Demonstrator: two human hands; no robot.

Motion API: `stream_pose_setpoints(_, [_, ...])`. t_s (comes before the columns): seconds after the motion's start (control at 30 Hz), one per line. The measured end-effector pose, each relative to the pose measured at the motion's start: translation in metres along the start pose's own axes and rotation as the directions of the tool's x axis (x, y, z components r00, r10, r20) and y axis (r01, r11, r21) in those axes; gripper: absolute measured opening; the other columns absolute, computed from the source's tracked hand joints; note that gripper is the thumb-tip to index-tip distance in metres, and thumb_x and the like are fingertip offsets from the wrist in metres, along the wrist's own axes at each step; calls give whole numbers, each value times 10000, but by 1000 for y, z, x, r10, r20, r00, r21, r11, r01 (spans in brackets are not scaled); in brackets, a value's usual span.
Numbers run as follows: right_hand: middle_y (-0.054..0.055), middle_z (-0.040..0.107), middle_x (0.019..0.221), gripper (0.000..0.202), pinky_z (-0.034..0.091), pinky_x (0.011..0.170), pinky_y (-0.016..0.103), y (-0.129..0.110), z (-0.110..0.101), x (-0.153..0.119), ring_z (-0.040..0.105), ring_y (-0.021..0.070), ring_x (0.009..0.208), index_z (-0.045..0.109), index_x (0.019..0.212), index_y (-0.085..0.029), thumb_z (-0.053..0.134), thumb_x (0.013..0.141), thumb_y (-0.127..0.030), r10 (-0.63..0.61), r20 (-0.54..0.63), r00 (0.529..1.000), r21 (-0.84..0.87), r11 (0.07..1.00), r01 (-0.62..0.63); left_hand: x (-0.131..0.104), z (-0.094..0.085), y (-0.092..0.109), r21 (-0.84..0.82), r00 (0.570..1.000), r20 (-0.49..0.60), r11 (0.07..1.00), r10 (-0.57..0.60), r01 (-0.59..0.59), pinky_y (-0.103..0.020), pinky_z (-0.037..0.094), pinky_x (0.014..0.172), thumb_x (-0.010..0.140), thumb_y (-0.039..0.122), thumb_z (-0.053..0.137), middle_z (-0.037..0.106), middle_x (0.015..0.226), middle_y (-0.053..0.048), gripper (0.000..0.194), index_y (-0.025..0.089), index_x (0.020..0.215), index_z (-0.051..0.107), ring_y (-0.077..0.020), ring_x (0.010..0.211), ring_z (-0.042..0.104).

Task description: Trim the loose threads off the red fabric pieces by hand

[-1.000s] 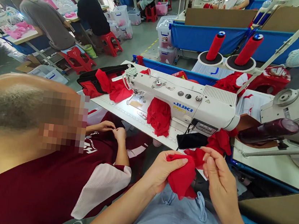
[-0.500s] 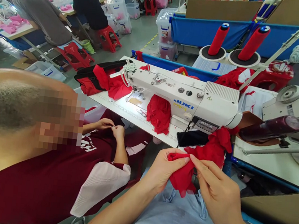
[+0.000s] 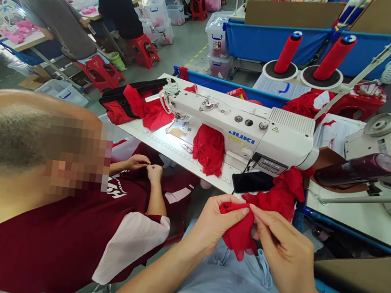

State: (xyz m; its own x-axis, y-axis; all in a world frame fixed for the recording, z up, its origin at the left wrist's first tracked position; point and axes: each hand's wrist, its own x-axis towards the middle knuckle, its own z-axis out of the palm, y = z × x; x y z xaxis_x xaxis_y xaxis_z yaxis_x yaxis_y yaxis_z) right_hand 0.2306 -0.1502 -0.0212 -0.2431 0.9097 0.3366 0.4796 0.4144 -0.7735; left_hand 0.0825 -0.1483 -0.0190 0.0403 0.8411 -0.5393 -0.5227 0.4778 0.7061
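A thin red cloth (image 3: 241, 235) is held up over my lap at the table's front edge. My left hand (image 3: 217, 218) grips its left side, the thumb lying on top of the folded fabric. Thumb and forefinger of my right hand (image 3: 285, 241) pinch the cloth's upper right edge, close to the left thumb tip. The lower end hangs loose between the hands. Behind it, more red fabric (image 3: 285, 193) lies beside a black phone (image 3: 253, 182). A white sewing machine (image 3: 241, 121) stands beyond, with a bunched red cloth (image 3: 208, 149) under its arm.
A person in a maroon shirt (image 3: 63, 239) sits close on my left, hands together. Two red thread cones (image 3: 288, 52) stand behind the machine. A dark red cylinder (image 3: 360, 169) and a second machine (image 3: 388, 141) are at the right. A cardboard sheet (image 3: 365, 276) is low right.
My hands stay almost in place on the red cloth. Its upper edge between the fingertips has shifted slightly, and the whole view has moved a little.
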Motion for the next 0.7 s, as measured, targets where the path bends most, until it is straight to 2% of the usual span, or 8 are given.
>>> stream_pose_setpoints(0.1, [-10, 649, 667, 308, 502, 484, 192, -1, 0, 3, 589, 102, 500, 736, 1093, -247, 538, 896, -116, 53, 17, 998, 109, 993, -54, 1, -3, 0, -25, 999, 17, 999, -30, 31, -202, 450, 581, 580, 326, 873, 684, 665, -19, 300, 121, 721, 706, -99, 577, 586])
stream_pose_setpoints(0.2, [-7, 644, 664, 319, 498, 473, 192, 0, -2, 2, 590, 105, 500, 735, 1109, -236, 531, 893, -121, 54, 41, 998, 115, 992, -58, 2, -5, -1, -36, 999, 36, 999, -36, 37, -197, 457, 582, 611, 315, 860, 695, 680, -25, 284, 115, 741, 705, -98, 585, 599])
stream_pose_setpoints(0.5, [48, 710, 813, 314, 531, 531, 192, 1, -3, -2, 652, 112, 574, 737, 1104, -174, 500, 907, -116, -73, 40, 997, -82, 994, 76, -4, -1, -2, 2, 999, 26, 999, 39, -39, -182, 450, 551, 606, 337, 859, 680, 628, -9, 289, 120, 694, 689, -91, 563, 594])
stream_pose_setpoints(0.57, [41, 705, 785, 293, 524, 516, 186, 0, -3, -1, 637, 105, 543, 744, 1079, -175, 515, 904, -126, -50, 26, 998, -33, 998, 51, -5, -1, -2, 0, 999, 34, 999, 35, -35, -181, 450, 545, 608, 339, 857, 684, 628, -13, 291, 120, 694, 686, -93, 557, 597])
stream_pose_setpoints(0.7, [-26, 629, 615, 269, 495, 458, 159, -3, -1, 2, 579, 87, 458, 750, 1052, -226, 554, 889, -137, 76, 44, 996, 165, 983, -82, -5, -5, -2, -41, 998, 58, 999, -5, 8, -181, 459, 548, 613, 319, 858, 697, 642, -26, 290, 110, 711, 683, -90, 547, 602])
